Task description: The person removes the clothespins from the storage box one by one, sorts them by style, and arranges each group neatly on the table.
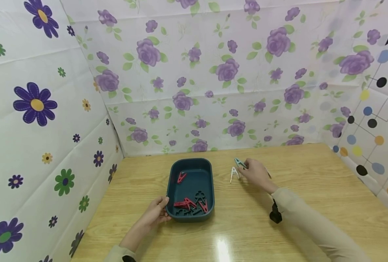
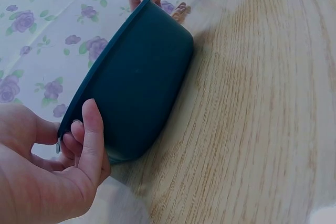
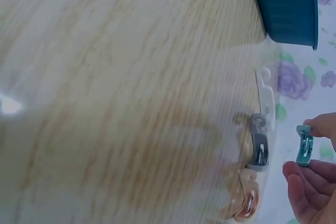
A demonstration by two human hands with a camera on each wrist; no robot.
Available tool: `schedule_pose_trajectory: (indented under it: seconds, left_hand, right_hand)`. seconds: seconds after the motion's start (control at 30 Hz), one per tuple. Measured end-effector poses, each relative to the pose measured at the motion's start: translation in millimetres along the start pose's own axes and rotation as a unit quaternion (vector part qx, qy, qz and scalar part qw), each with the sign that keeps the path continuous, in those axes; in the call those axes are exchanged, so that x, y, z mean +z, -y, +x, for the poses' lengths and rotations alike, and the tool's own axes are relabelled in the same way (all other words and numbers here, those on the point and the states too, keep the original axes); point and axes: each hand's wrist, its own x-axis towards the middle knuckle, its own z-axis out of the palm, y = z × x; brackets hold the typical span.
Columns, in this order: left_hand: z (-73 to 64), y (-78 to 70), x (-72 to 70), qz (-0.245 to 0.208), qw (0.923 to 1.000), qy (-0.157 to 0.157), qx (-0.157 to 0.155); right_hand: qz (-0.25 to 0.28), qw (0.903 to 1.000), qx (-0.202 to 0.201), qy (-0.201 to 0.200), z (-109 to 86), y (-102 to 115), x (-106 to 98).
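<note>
My left hand [image 1: 155, 212] grips the rim of a dark teal plastic bin [image 1: 190, 219] at its near left corner, with the thumb on the rim and fingers against the outer wall. Inside the bin lie several red clothespins [image 1: 203, 206] and dark clips [image 1: 200, 195], mostly at the near end. Right of the bin, my right hand [image 1: 257, 174] pinches a light teal clothespin [image 3: 304, 146] between thumb and fingers. A white clothespin [image 1: 234, 173] stands on the table just beside that hand. In the right wrist view, a grey clothespin [image 3: 259, 142] and an orange-brown one [image 3: 249, 199] show below the held one.
The wooden table [image 1: 246, 233] reaches back to a wall sheet with purple roses [image 1: 226, 71]. Flower-patterned sheeting [image 1: 36, 105] hangs at the left and dotted sheeting [image 1: 377, 138] at the right. A black wrist device [image 1: 275, 214] hangs below the right sleeve.
</note>
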Motion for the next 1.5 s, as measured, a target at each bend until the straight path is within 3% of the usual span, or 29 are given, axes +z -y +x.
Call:
schedule_pose_trajectory:
  seconds: [0.3,0.67,1.5]
  left_hand:
    - [-0.5,1.6,-1.2,-0.001,0.9999,0.012,0.003]
    - [1.2,1.4,0.1,0.000,1.0000,0.002,-0.002]
    - [1.0,0.3,-0.9,0.005,1.0000,0.004,-0.002]
  right_hand:
    - [0.000,0.9999,-0.005,-0.010,-3.4,-6,-2]
    - [0.013,0.9999,0.006,-0.004,-7.9,-11,-6]
    - [0.005,0.9985,0.041,-0.034,-14.2,-51,-29]
